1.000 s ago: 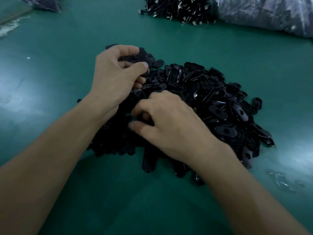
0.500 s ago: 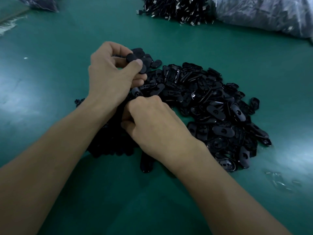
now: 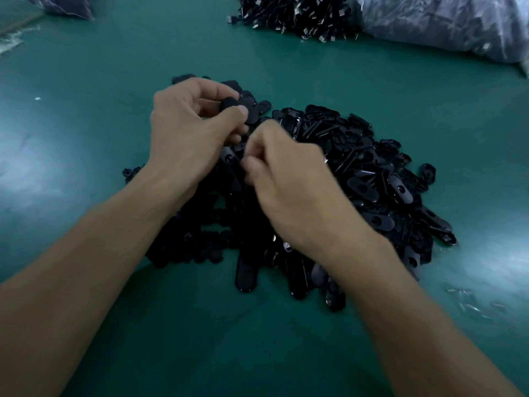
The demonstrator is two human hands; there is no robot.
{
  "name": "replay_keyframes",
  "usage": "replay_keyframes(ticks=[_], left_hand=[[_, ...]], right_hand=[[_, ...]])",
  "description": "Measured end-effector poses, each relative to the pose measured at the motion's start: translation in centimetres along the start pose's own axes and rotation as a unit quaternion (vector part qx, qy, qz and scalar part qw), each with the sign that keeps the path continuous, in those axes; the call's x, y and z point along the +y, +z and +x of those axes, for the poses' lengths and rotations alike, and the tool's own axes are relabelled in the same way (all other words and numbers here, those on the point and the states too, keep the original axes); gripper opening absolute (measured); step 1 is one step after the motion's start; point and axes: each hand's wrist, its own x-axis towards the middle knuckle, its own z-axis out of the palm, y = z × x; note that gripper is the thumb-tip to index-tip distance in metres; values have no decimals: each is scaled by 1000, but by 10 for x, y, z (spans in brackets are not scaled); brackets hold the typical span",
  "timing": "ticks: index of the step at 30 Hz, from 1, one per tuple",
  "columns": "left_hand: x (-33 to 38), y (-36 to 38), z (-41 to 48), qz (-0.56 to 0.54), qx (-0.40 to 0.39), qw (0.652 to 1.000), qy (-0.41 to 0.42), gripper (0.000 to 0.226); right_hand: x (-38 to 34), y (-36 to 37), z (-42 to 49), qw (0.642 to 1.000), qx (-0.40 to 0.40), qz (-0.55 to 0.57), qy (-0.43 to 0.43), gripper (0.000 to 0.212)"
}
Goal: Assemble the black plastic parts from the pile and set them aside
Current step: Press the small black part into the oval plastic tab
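Note:
A big pile of black oval plastic parts [image 3: 372,179] lies on the green table [image 3: 114,81]. My left hand [image 3: 189,136] hovers over the pile's far left side and pinches a small black part [image 3: 230,103] between thumb and fingers. My right hand [image 3: 289,181] is beside it, just to the right, fingers curled inward with the fingertips close to the left hand. A black part [image 3: 229,156] shows between the two hands, but blur hides whether the right hand holds it. More black parts [image 3: 183,247] lie heaped under my forearms.
A heap of black pieces with metal ends [image 3: 292,15] sits at the far edge. A clear plastic bag [image 3: 443,21] lies at the far right, another bag [image 3: 63,4] at the far left. Small clear scraps [image 3: 472,302] lie near the right.
My right hand has risen off the pile and moved up toward the left hand. The left hand keeps pinching its small black part and has barely shifted.

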Motion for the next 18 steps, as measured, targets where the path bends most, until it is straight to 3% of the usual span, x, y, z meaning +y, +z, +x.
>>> replay_keyframes(ticks=[7, 13, 18], left_hand=[[1, 11, -13, -19, -71, 997, -27, 15], [7, 17, -22, -59, -142, 984, -94, 13], [13, 16, -22, -117, -177, 968, -135, 14]], right_hand=[[37, -23, -10, 985, 146, 94, 10, 21], [48, -26, -17, 947, 172, 263, 61, 17], [50, -29, -18, 921, 173, 338, 83, 13]])
